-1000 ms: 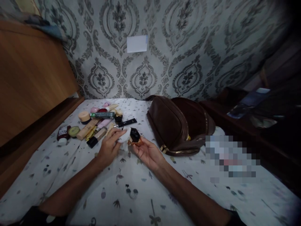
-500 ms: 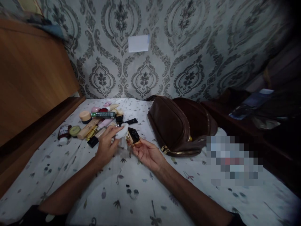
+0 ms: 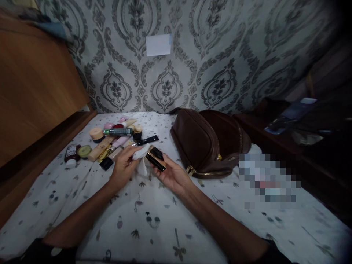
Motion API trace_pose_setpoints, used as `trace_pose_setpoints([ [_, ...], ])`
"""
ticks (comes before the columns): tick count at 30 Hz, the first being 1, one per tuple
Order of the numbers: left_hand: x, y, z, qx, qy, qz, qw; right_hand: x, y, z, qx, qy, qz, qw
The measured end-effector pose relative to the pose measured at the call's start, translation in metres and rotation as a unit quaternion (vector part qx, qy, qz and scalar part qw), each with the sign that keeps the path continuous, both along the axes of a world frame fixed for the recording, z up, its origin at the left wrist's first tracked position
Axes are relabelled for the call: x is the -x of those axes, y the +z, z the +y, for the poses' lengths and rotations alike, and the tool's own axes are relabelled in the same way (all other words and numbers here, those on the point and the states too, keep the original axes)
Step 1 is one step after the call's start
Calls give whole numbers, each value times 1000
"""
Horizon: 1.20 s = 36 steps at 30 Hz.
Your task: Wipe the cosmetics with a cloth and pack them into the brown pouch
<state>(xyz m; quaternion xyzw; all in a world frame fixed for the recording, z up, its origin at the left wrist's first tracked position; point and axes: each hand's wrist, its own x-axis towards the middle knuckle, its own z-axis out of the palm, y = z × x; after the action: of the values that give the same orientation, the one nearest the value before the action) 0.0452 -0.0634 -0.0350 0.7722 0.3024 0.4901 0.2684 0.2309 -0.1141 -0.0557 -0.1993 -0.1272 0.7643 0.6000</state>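
My right hand (image 3: 173,175) grips a small black and gold cosmetic item (image 3: 156,159), tilted, above the patterned sheet. Close on its left, my left hand (image 3: 123,167) holds a white cloth or tissue (image 3: 140,152) that hangs down and meets the item's left end. Just behind my left hand lies a pile of cosmetics: a green tube (image 3: 118,132), a jar with a peach lid (image 3: 96,134), a beige tube (image 3: 99,149) and a black-capped bottle (image 3: 106,163). A slim black tube (image 3: 148,140) rests behind the held item.
An open brown leather bag (image 3: 195,143) sits to the right on the sheet (image 3: 126,227). Left of the pile are a dark bottle with a white cap (image 3: 72,155) and a round greenish jar (image 3: 84,151). A wooden panel (image 3: 38,73) stands at the left; a pixelated patch lies at the right.
The black and gold item has turned in my right hand, showing a long gold-edged side. The cloth now hangs lower beside it. The whole view has shifted slightly.
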Motion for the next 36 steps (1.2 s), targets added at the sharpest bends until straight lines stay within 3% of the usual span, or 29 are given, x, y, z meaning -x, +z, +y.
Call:
trace_pose_setpoints([
  [5, -1, 0, -3, -55, -4, 37, 998, -2, -11, 9, 38, -42, 30, 998],
  [11, 1, -3, -6, -178, 17, 91, 980, 3, -7, 8, 26, -90, 9, 996],
  [18, -7, -5, -19, -268, -70, 154, 948, 3, -10, 9, 28, -86, -9, 996],
  [23, -6, -1, -20, -283, -76, 158, 943, 3, -8, 7, -3, -74, -35, 997],
  [32, 5, 1, -7, -230, 38, 180, 956, 5, 2, 0, -20, -119, -135, 983],
  [36, 3, 1, -8, -217, 25, 173, 960, 6, 2, 0, -29, -115, -143, 982],
])
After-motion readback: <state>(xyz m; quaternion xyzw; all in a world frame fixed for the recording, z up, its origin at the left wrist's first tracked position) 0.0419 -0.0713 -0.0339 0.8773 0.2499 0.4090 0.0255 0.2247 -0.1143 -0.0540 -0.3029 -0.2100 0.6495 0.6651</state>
